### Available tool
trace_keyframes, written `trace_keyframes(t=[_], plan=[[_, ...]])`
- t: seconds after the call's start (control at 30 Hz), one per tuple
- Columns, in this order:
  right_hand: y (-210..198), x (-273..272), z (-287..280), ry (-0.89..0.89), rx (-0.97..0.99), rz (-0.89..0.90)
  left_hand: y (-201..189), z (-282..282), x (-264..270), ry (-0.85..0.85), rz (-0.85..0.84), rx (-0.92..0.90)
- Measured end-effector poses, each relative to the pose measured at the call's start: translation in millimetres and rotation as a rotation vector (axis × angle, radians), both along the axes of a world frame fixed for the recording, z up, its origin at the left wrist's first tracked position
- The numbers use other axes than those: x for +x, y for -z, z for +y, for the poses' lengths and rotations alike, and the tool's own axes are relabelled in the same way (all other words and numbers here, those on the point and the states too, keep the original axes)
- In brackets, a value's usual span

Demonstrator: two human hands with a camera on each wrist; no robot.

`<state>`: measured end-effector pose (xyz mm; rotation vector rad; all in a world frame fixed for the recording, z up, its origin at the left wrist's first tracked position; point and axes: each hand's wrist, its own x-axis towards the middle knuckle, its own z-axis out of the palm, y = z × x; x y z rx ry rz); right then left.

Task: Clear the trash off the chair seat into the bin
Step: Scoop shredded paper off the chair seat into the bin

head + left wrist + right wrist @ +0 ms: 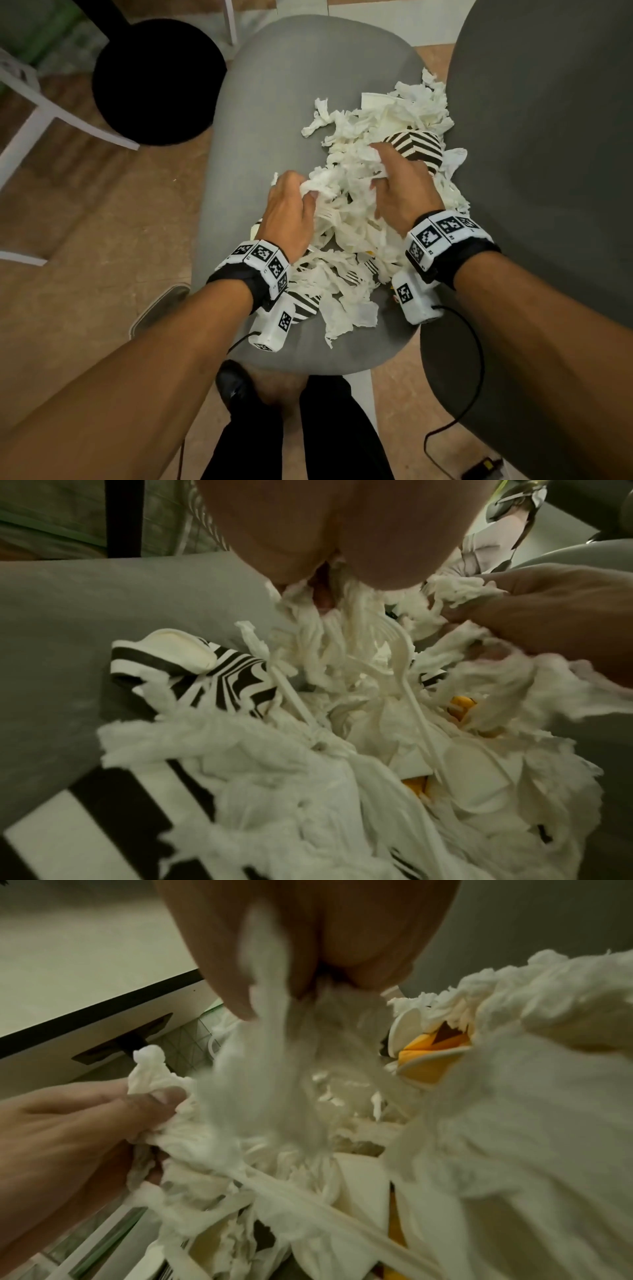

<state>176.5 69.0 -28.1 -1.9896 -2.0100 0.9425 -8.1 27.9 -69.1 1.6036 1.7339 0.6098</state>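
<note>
While both hands clutched torn tissue (346, 192), the heap sat on the grey chair seat (274, 102).
Left hand (289, 212) and right hand (404, 185) gripped loose shreds; plastic forks (404, 669) and striped cups (416, 145) could have slipped out before the black bin (157, 82).

likely an indoor dining or break area, judging by the furnishings: a grey upholstered chair seat (308, 85) strewn with torn tissue paper (359, 219), striped paper cups (416, 145) and a plastic fork (407, 669), beside a second, darker grey chair (548, 171). underfoot, a tan tiled floor (85, 222); alongside, white furniture legs (30, 126) and a round black bin (159, 80). whether home, office or café cannot be told.
</note>
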Motion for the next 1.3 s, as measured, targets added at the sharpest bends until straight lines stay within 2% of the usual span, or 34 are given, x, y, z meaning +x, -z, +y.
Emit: trace_keyframes(t=[0.07, 0.17, 0.23, 0.4, 0.5, 0.67, 0.83, 0.97, 1.07, 1.17, 1.3], plan=[[-0.9, -4.0, -3.9, -0.010, 0.049, -0.071, -2.2, -5.3, -2.4, -0.039, -0.034, 0.011], [-4.1, -15.4, -10.3, 0.023, 0.078, -0.053, -4.5, -14.1, -10.5, -0.057, -0.019, 0.031], [-6.7, -24.3, -14.6, -0.016, 0.132, -0.057, -7.4, -19.1, -16.8, -0.080, 0.012, 0.005], [-2.3, -39.6, -20.5, -0.012, 0.004, -0.039, -13.1, -29.8, -36.1, -0.206, -0.022, -0.044], [1.1, -51.6, -27.0, -0.057, -0.015, -0.011, -13.4, -37.0, -48.3, -0.262, -0.048, -0.038], [-4.3, -82.2, -40.2, 0.008, -0.015, -0.031, -10.6, -49.5, -67.9, -0.380, -0.125, -0.008], [-13.2, -115.6, -43.6, -0.066, -0.076, -0.061, -16.5, -54.3, -83.6, -0.610, -0.213, -0.123], [-9.5, -150.7, -58.5, -0.212, -0.064, -0.122, -18.0, -70.7, -107.4, -0.676, -0.269, -0.174], [-3.9, -183.4, -73.4, -0.225, -0.068, -0.037, -12.6, -91.9, -137.2, -0.750, -0.301, -0.214], [-1.2, -230.7, -94.5, -0.225, -0.119, 0.126, -4.5, -120.7, -173.9, -0.847, -0.291, -0.214], [16.9, -298.6, -132.5, -0.211, -0.399, 0.212, 18.5, -173.6, -227.2, -0.948, -0.253, -0.294]])
